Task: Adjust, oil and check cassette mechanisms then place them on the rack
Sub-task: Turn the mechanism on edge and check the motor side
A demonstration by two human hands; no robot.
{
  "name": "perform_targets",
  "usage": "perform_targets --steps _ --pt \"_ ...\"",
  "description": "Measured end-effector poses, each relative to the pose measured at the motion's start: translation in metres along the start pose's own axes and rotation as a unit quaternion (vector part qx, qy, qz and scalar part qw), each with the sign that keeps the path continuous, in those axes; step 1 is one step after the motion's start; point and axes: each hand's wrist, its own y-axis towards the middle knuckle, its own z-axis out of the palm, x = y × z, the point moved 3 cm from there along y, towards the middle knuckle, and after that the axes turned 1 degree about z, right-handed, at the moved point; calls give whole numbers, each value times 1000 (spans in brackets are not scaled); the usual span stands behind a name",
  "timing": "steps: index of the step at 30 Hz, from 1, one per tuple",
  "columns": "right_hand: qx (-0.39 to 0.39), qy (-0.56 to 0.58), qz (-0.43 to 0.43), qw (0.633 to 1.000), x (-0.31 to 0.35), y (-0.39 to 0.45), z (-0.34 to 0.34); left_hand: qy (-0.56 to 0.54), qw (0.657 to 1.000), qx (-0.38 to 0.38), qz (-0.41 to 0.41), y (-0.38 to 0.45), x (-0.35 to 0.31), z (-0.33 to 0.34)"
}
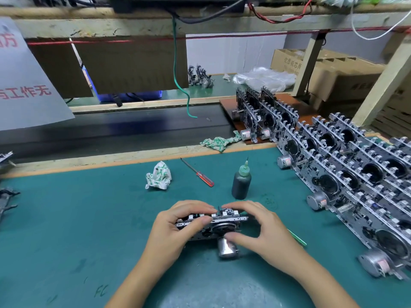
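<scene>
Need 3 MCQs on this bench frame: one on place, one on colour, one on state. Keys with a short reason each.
1. Where does the oil bottle stand?
A. beyond the hands on the mat
B. on the rack
C. on the conveyor

2. What colour is the screwdriver handle?
A. blue
B. red
C. yellow

3. How is the cassette mechanism held?
A. left hand only
B. both hands
C. lying untouched

Key:
1 A: it stands upright on the green mat, past the hands.
2 B: the clear handle is red.
3 B: the left hand and right hand both grip it.
</scene>
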Motion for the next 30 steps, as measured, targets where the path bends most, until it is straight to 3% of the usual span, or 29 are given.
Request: perform_targets --steps 10,23,27,30 --pt "58 193 27 979 -2 13 6 1 1000 1 3 1 -1 0" --pt "49 215 68 973 5 14 3 6 1000 1 -1 0 -4 -1" --pt "28 113 55 992 4 6 1 -4 1000 -11 1 -3 -4 2" --pt "-90 -132 -25 987 3 -5 -6 -5 1000 -16 -2 -2 -4 4"
